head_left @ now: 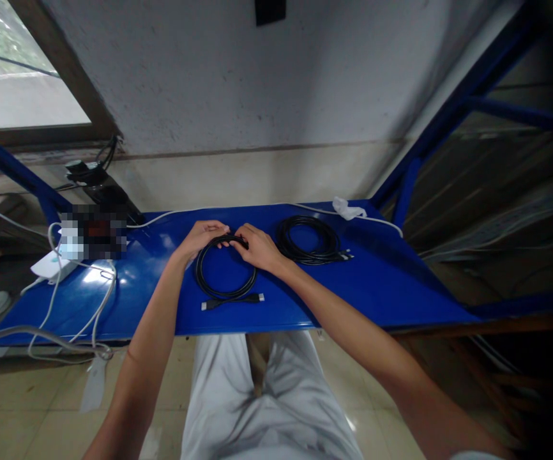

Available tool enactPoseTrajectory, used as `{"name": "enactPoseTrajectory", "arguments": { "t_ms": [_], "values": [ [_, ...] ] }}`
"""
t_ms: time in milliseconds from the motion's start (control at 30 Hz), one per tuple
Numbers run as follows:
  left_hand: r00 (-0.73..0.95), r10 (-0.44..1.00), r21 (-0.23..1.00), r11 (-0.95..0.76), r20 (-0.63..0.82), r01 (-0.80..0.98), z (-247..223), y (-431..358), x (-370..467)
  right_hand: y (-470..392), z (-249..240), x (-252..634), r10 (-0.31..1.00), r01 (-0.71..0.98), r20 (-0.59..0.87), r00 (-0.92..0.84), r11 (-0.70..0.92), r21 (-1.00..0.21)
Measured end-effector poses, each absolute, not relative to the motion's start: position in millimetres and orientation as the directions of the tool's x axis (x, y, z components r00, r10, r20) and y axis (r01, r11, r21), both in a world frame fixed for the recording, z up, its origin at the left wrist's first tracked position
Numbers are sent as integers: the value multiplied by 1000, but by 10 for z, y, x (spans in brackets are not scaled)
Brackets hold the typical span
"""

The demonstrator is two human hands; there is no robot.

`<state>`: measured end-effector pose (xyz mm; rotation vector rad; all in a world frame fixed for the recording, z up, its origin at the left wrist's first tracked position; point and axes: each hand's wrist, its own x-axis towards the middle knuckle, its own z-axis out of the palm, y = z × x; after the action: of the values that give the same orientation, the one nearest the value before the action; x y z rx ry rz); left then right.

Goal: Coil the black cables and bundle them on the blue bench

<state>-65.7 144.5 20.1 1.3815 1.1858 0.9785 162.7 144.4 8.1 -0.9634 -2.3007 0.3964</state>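
Observation:
A coiled black cable (198, 275) lies on the blue tabletop (382, 291) in front of me, its two flat, metal-tipped plugs at the near side of the loop. My left hand (205, 235) grips the far left part of the coil, fingers curled round it. Close beside it, my right hand (256, 246) pinches the far right part between thumb and fingers. Some fingertips are hidden behind the cable. To the right of my right hand rests a thicker bundle of coiled black cables (282, 246), with several plug ends pointing right.
At the left are a white power strip (56, 265), tangled white cords (106, 300), a blurred-out item and a dark bottle-like object (106, 191). A crumpled clear plastic piece (348, 208) lies at the back right. Blue frame bars (403, 191) flank the table, with a wall behind.

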Motion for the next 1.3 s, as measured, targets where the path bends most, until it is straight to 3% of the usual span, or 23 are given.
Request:
{"name": "enactPoseTrajectory", "arguments": {
  "t_ms": [333,600,767,967,1300],
  "values": [
    [161,965,972,184,-207,146,268,1400,-722,1428,126,1647,715,509,461,-526,699,-503],
    [274,925,965,244,-262,98,211,1385,-764,1407,159,1637,721,503,470,-509,692,-517],
    [252,945,978,205,-208,39,143,1436,-776,1405,154,1640,712,505,486,-506,702,-502],
    [-29,999,1000,29,-29,9,47,1535,-759,1438,109,1656,713,542,455,-533,701,-465],
    [-122,986,993,-117,113,-23,77,1561,-724,1446,105,1655,704,544,459,-542,710,-447]
  ]
}}
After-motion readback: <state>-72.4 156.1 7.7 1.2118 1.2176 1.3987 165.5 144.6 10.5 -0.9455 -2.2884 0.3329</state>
